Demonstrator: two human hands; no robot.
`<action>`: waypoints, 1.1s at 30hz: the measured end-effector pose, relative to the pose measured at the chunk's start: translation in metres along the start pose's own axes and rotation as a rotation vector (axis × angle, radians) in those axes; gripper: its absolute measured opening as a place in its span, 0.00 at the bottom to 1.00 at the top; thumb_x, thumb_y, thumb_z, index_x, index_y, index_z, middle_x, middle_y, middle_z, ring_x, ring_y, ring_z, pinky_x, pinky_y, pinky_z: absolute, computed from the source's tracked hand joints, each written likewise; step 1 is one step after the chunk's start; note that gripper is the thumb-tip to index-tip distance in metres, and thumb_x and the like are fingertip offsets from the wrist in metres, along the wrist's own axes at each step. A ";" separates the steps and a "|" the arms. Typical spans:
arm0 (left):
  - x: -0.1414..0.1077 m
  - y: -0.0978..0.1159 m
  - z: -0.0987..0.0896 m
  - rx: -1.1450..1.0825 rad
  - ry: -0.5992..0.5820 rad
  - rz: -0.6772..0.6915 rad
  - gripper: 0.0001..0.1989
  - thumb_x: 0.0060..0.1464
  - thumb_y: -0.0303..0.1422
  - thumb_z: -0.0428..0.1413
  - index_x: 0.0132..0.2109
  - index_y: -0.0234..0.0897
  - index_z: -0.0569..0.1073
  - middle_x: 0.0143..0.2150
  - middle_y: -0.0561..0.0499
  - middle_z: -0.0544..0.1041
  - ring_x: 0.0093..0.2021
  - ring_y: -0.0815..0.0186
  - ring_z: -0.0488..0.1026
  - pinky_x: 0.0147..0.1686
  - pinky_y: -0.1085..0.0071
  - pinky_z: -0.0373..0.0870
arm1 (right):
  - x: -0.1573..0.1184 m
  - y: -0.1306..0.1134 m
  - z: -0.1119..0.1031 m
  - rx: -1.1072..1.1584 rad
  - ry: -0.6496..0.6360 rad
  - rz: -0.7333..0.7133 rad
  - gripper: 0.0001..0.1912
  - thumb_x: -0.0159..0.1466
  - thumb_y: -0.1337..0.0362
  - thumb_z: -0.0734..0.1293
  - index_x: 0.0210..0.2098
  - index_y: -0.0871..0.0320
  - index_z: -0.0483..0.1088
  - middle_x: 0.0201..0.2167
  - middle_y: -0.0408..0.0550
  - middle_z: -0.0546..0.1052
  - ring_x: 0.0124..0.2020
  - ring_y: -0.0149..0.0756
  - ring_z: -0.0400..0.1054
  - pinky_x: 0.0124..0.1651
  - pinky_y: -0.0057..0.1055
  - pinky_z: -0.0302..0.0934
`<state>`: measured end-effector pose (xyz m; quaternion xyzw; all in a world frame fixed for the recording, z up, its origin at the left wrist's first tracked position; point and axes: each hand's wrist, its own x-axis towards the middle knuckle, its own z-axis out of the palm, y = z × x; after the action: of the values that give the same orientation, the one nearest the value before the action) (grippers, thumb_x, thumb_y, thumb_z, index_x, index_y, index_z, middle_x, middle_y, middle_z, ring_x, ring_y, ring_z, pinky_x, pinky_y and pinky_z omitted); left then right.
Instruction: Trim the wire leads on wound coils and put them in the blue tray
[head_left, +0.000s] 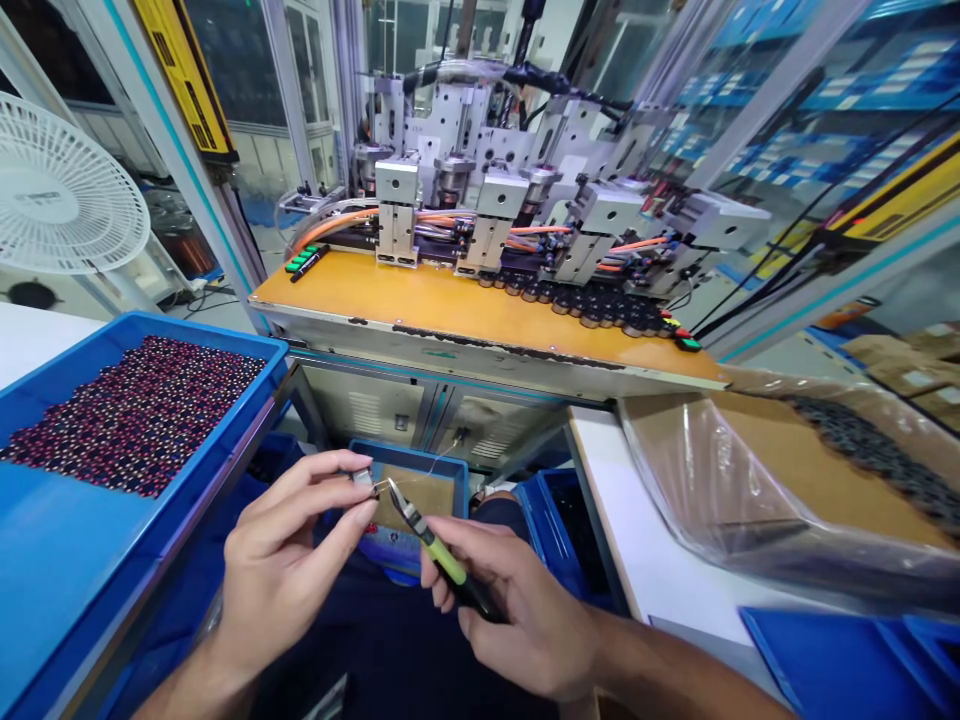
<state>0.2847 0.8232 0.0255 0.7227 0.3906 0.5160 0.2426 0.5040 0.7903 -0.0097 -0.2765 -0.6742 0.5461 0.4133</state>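
Between the thumb and fingers of my left hand [296, 550] is a small grey metallic part [363, 477], with thin wire ends sticking out to its right. My right hand [517, 605] is wrapped round pliers with green and black handles [448, 565]. The jaws of the pliers point up and left, close beside the wire ends; whether they touch the wire cannot be made out. A fine wire strand runs up and right from there. Below both hands is a blue tray [461, 490] with a brown sheet and a few small red bits inside.
A blue bin [45, 570] at left holds many small dark and red parts. Ahead stands a machine with an orange worktop [360, 290] and a row of black round parts [600, 305]. At right is a plastic-lined carton [750, 450]; a white fan [67, 190] stands far left.
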 end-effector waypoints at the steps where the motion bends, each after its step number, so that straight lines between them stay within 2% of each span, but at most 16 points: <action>1: 0.000 0.000 0.000 0.001 0.001 -0.002 0.14 0.54 0.20 0.61 0.44 0.42 0.80 0.48 0.49 0.79 0.47 0.64 0.78 0.44 0.71 0.79 | 0.000 -0.001 0.000 0.003 -0.004 0.021 0.36 0.52 0.78 0.61 0.59 0.55 0.66 0.37 0.47 0.72 0.33 0.30 0.67 0.36 0.28 0.65; 4: 0.000 0.000 0.000 -0.002 -0.003 0.002 0.14 0.54 0.20 0.61 0.44 0.42 0.80 0.48 0.49 0.79 0.47 0.63 0.78 0.44 0.70 0.79 | 0.000 -0.006 0.000 0.003 -0.017 0.102 0.23 0.51 0.77 0.61 0.46 0.58 0.71 0.33 0.44 0.69 0.30 0.28 0.63 0.32 0.27 0.61; 6: 0.000 -0.001 0.001 -0.002 -0.005 0.005 0.14 0.53 0.19 0.61 0.44 0.42 0.80 0.48 0.49 0.79 0.47 0.64 0.78 0.44 0.71 0.79 | 0.001 -0.009 0.000 -0.014 -0.016 0.139 0.16 0.51 0.76 0.62 0.38 0.58 0.70 0.30 0.42 0.67 0.28 0.28 0.61 0.30 0.26 0.58; 10: 0.001 -0.003 0.001 -0.005 -0.016 0.007 0.14 0.54 0.19 0.61 0.44 0.42 0.79 0.48 0.49 0.79 0.48 0.65 0.78 0.45 0.72 0.78 | 0.003 -0.006 0.000 -0.046 0.032 0.212 0.13 0.52 0.77 0.62 0.35 0.58 0.68 0.29 0.41 0.65 0.28 0.27 0.58 0.31 0.26 0.55; 14: 0.001 -0.008 -0.001 -0.022 -0.031 0.105 0.14 0.54 0.17 0.60 0.43 0.40 0.77 0.49 0.48 0.75 0.49 0.64 0.77 0.43 0.72 0.79 | -0.001 0.001 -0.001 0.039 0.078 0.235 0.13 0.55 0.74 0.64 0.40 0.59 0.71 0.32 0.44 0.67 0.31 0.28 0.61 0.34 0.26 0.59; 17: 0.000 -0.011 -0.002 -0.084 -0.005 0.185 0.18 0.51 0.12 0.59 0.43 0.39 0.73 0.51 0.47 0.71 0.47 0.63 0.78 0.42 0.69 0.82 | -0.008 -0.001 -0.002 0.052 0.080 0.204 0.23 0.55 0.74 0.65 0.50 0.58 0.71 0.34 0.46 0.70 0.33 0.30 0.64 0.36 0.27 0.63; 20: -0.002 -0.013 0.000 -0.208 0.001 0.190 0.26 0.48 0.09 0.58 0.46 0.41 0.67 0.52 0.48 0.70 0.47 0.60 0.80 0.42 0.63 0.83 | -0.014 -0.012 -0.003 0.068 0.075 0.143 0.33 0.56 0.74 0.65 0.61 0.53 0.65 0.39 0.49 0.72 0.34 0.31 0.68 0.38 0.30 0.66; 25: -0.007 -0.017 0.003 -0.240 0.007 0.174 0.30 0.47 0.09 0.59 0.50 0.43 0.64 0.50 0.47 0.77 0.50 0.58 0.79 0.44 0.61 0.83 | -0.016 -0.029 -0.003 0.016 0.065 0.077 0.31 0.61 0.68 0.67 0.64 0.51 0.64 0.41 0.53 0.73 0.40 0.37 0.71 0.44 0.36 0.69; 33: -0.013 -0.015 0.001 -0.133 -0.019 0.172 0.33 0.46 0.08 0.60 0.53 0.43 0.65 0.52 0.47 0.78 0.50 0.59 0.79 0.45 0.62 0.83 | -0.018 -0.022 0.001 0.082 0.019 0.061 0.35 0.62 0.69 0.68 0.66 0.47 0.59 0.45 0.54 0.73 0.44 0.39 0.72 0.49 0.43 0.69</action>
<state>0.2789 0.8212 0.0064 0.7406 0.2900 0.5528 0.2484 0.5143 0.7691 0.0072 -0.2850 -0.6384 0.5831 0.4138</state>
